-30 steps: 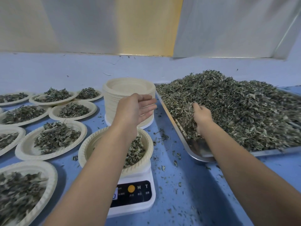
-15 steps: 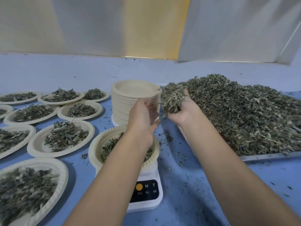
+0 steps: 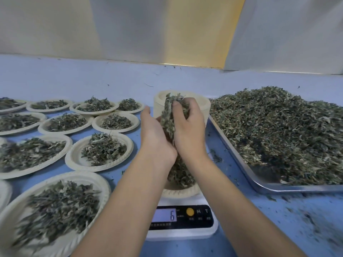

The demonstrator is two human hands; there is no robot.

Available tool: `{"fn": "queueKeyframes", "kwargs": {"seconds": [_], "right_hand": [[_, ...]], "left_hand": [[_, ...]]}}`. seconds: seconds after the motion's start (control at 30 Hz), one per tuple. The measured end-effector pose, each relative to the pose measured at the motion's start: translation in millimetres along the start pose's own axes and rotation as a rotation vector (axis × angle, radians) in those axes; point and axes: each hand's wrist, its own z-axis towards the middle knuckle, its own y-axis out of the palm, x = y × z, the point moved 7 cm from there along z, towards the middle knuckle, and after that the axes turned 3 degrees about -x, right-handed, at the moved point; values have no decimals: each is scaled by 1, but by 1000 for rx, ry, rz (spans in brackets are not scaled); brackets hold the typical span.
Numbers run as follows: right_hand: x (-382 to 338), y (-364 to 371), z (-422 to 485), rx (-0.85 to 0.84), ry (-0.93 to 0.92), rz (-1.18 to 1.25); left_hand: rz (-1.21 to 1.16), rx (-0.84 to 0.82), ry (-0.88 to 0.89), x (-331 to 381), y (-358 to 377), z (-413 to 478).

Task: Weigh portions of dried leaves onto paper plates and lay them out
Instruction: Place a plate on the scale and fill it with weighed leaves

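Note:
A white digital scale (image 3: 182,222) stands in front of me, its display reading 6. On it sits a paper plate (image 3: 181,192) with some dried leaves (image 3: 181,175). Above that plate my right hand (image 3: 189,130) grips a handful of dried leaves (image 3: 168,117), fingers curled over the top. My left hand (image 3: 155,136) is pressed against the same bunch from the left, fingers extended upward. A big heap of dried leaves (image 3: 278,130) fills the metal tray (image 3: 267,188) at the right. Several filled paper plates (image 3: 101,152) lie on the left.
A stack of unused paper plates (image 3: 202,106) stands behind my hands, beside the tray's near-left corner. Leaf crumbs are scattered on the blue table (image 3: 278,219) at the right. A wall runs along the back edge.
My right hand carried its handful from beside the plate stack to above the scale's plate. My left hand closed in against the bunch. The view tilted down, showing the scale's display.

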Motion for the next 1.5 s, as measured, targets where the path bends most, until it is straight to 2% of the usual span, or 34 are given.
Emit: {"fn": "queueKeyframes", "kwargs": {"seconds": [0.27,0.33,0.43,0.57,0.7,0.8,0.9,1.13,1.27,1.5], "right_hand": [[0,23,-6,-286,-29,-285],[3,24,-6,-303,-13,-306],[4,22,-5,-258,34,-253],[9,11,-1,-117,86,-222],[20,1,6,-44,283,6],[25,-11,13,-34,352,145],[25,-18,17,-126,373,117],[19,-13,14,-406,258,-264],[22,-7,9,-517,250,-362],[18,-3,7,-574,230,-247]], "left_hand": [[126,145,190,7,-17,12],[79,106,187,4,-17,14],[-1,53,149,1,-16,16],[7,94,47,-4,-20,17],[9,111,-11,1,-22,16],[-58,145,5,14,-26,13],[-137,135,15,24,-28,13],[-179,63,-2,29,-17,3],[-164,80,18,33,-19,4],[-169,113,27,34,-24,5]]}}
